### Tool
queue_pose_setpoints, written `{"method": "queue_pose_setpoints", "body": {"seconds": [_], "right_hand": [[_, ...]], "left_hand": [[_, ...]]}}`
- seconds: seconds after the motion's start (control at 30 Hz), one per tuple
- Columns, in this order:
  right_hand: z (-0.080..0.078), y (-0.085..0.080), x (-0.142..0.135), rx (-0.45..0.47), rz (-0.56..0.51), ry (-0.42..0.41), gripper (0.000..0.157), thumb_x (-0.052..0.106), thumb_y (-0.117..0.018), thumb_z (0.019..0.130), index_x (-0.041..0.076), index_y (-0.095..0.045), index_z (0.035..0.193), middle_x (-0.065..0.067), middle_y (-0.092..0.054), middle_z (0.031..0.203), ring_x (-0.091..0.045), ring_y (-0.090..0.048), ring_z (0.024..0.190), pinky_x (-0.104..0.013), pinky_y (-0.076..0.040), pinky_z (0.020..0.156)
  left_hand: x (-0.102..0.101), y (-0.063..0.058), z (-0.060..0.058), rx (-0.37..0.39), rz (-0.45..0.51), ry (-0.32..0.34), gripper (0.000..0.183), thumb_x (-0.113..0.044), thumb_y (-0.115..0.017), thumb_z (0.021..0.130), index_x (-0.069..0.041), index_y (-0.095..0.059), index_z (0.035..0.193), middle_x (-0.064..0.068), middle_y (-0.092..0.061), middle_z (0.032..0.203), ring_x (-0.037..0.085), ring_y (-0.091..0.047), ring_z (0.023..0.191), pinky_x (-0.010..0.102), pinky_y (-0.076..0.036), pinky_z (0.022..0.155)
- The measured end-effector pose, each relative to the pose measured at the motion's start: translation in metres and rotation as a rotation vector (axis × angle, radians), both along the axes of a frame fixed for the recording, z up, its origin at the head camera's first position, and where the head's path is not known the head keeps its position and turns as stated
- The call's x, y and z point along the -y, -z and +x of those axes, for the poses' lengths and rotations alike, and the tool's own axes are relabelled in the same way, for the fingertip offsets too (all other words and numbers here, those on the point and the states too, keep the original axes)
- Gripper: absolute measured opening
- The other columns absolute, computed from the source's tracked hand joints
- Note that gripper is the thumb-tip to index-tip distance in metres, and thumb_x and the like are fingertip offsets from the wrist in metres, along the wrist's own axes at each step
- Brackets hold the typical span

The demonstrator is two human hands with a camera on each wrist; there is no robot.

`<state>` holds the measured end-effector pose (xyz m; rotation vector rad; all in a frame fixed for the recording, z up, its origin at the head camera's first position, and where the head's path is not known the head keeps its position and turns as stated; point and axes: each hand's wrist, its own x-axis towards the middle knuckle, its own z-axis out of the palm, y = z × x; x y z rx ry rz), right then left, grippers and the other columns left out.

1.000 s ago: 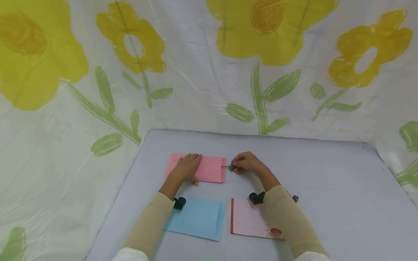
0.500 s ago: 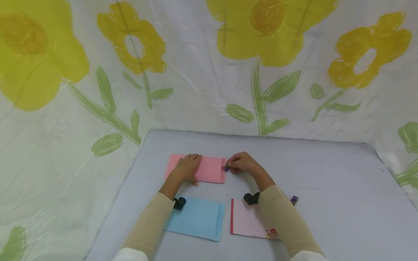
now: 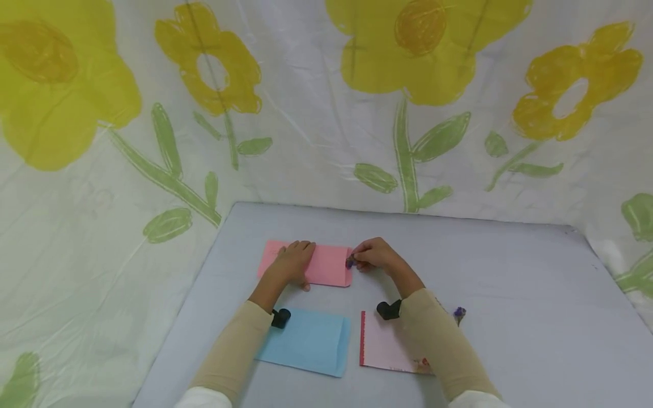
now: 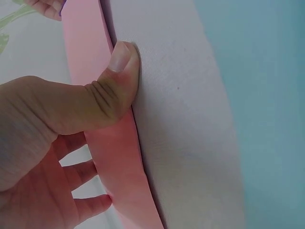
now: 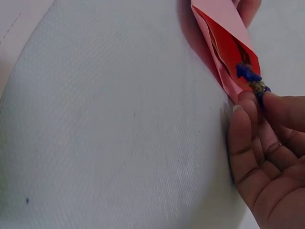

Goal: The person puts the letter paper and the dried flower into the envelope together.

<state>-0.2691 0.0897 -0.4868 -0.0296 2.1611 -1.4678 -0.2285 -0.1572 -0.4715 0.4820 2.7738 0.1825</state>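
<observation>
A pink envelope [image 3: 329, 265] lies at the back of the table, its mouth at the right end. My left hand [image 3: 295, 262] spans it and grips its long edges; in the left wrist view the bent thumb [image 4: 116, 81] is at the near edge and the fingertips at the far one. My right hand [image 3: 376, 255] pinches a small dried flower [image 5: 250, 74] with blue-purple blossoms between thumb and fingers. Its blossoms sit right at the parted mouth, where the red-orange inside shows, and the stem reaches inward.
A blue envelope [image 3: 306, 343] lies nearer, below the left hand. To its right is a pale pink envelope [image 3: 385, 343] with a red edge, partly under the right sleeve. Another dried purple flower [image 3: 460, 313] shows beyond that sleeve. A flower-printed sheet [image 3: 306, 170] hangs behind the table.
My right hand has moved left to the pink envelope's mouth, and the dried flower's stem has slid inside. My left hand has stayed on the envelope.
</observation>
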Motion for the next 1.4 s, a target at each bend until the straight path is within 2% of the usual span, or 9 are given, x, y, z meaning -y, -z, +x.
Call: {"method": "queue_pose_setpoints", "body": {"seconds": [0.23, 0.73, 1.03, 1.2, 1.4], "right_hand": [[-0.001, 0.003, 0.008, -0.013, 0.013, 0.034, 0.009, 0.002, -0.065, 0.094, -0.005, -0.07, 0.098, -0.012, -0.068, 0.085, -0.018, -0.064, 0.071, -0.03, -0.058, 0.065], [0.0, 0.008, 0.019, -0.04, -0.01, 0.162, 0.007, -0.003, -0.068, 0.09, -0.005, -0.07, 0.096, -0.015, -0.069, 0.087, -0.018, -0.068, 0.068, -0.028, -0.059, 0.064], [0.001, 0.01, 0.024, -0.019, -0.097, 0.183, 0.014, -0.006, -0.066, 0.09, -0.006, -0.065, 0.104, -0.017, -0.069, 0.089, -0.022, -0.07, 0.07, -0.034, -0.061, 0.067], [0.003, 0.008, 0.027, -0.004, -0.122, 0.201, 0.015, 0.001, -0.06, 0.095, -0.005, -0.062, 0.109, -0.018, -0.07, 0.091, -0.021, -0.07, 0.069, -0.035, -0.061, 0.067], [0.006, 0.006, 0.03, 0.037, -0.183, 0.221, 0.024, 0.011, -0.055, 0.099, -0.005, -0.058, 0.118, -0.02, -0.07, 0.097, -0.022, -0.069, 0.074, -0.034, -0.061, 0.069]], "left_hand": [[0.0, 0.0, 0.0, -0.006, 0.007, -0.006, 0.111, -0.032, -0.094, 0.067, -0.002, -0.032, 0.154, 0.016, -0.034, 0.157, 0.038, -0.028, 0.145, 0.063, -0.026, 0.113], [-0.002, -0.001, -0.001, -0.001, 0.011, -0.002, 0.11, -0.032, -0.094, 0.068, -0.002, -0.032, 0.154, 0.017, -0.034, 0.157, 0.039, -0.028, 0.145, 0.063, -0.026, 0.114], [-0.001, -0.004, 0.0, 0.003, 0.022, -0.008, 0.11, -0.031, -0.094, 0.068, -0.002, -0.032, 0.154, 0.017, -0.034, 0.157, 0.038, -0.028, 0.145, 0.063, -0.025, 0.113], [-0.001, -0.004, 0.001, -0.007, 0.029, -0.001, 0.109, -0.031, -0.094, 0.068, -0.001, -0.033, 0.153, 0.017, -0.035, 0.156, 0.038, -0.03, 0.144, 0.063, -0.027, 0.113], [-0.001, -0.002, 0.001, 0.004, 0.03, -0.009, 0.109, -0.03, -0.094, 0.068, -0.002, -0.033, 0.154, 0.017, -0.035, 0.157, 0.038, -0.029, 0.144, 0.063, -0.026, 0.113]]}}
